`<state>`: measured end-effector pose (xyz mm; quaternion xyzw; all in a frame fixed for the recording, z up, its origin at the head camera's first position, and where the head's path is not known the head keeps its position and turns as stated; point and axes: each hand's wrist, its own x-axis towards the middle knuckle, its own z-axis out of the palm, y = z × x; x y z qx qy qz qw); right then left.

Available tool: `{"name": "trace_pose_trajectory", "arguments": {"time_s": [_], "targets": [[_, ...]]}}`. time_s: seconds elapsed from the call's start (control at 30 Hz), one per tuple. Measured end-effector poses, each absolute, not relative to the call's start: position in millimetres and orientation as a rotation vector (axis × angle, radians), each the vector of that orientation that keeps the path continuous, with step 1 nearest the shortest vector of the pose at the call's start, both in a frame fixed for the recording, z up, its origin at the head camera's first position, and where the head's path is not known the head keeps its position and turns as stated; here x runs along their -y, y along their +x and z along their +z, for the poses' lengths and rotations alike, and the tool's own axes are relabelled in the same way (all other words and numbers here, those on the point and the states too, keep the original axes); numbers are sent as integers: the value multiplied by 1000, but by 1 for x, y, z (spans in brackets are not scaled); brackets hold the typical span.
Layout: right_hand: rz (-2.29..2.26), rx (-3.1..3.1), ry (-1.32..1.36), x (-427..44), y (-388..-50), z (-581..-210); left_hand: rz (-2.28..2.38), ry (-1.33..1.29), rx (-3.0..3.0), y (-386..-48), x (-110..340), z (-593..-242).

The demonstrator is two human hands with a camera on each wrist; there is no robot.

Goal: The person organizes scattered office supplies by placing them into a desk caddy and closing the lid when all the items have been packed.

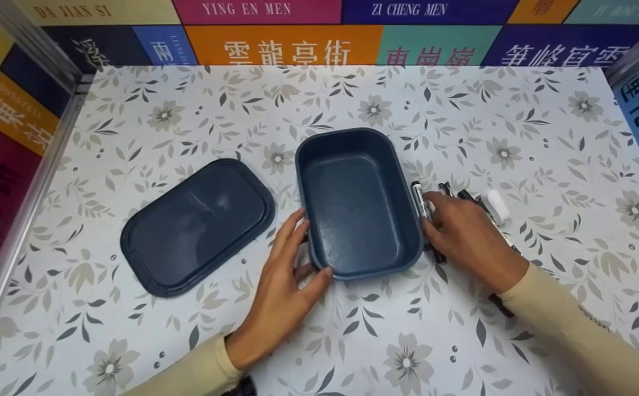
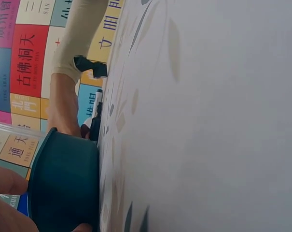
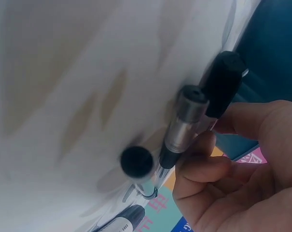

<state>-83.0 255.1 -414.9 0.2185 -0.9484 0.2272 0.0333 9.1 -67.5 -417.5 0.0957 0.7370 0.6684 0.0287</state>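
Note:
A dark blue rectangular box (image 1: 352, 220) sits without its lid in the middle of the table. My left hand (image 1: 280, 291) holds its near left corner, fingers along the left side and thumb at the near rim. My right hand (image 1: 468, 236), just right of the box, pinches a marker (image 1: 419, 198) with a white barrel between thumb and fingers. In the right wrist view, the marker's black end (image 3: 225, 79) shows beside the box, close to a pen with a clear cap (image 3: 184, 116). The right hand partly hides several pens.
The box's lid (image 1: 198, 225) lies flat on the left. Beyond the right hand are a small white object (image 1: 495, 206) and a black pen end (image 1: 501, 305). A flower-patterned cover (image 1: 407, 313) spans the table, with colourful lettered panels (image 1: 283, 47) behind it.

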Motion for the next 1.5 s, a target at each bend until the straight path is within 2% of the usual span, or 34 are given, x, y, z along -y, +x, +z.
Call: {"name": "trace_pose_trajectory", "arguments": {"time_s": [0.73, 1.13, 1.5], "targets": [[676, 2844, 627, -255, -78, -412, 2018, 291, -2298, 11, 67, -416], [668, 2835, 450, -257, -82, -392, 2038, 300, -2281, 10, 67, -415], [682, 2790, 422, -248, -89, -369, 2043, 301, -2275, 9, 67, -416]]}}
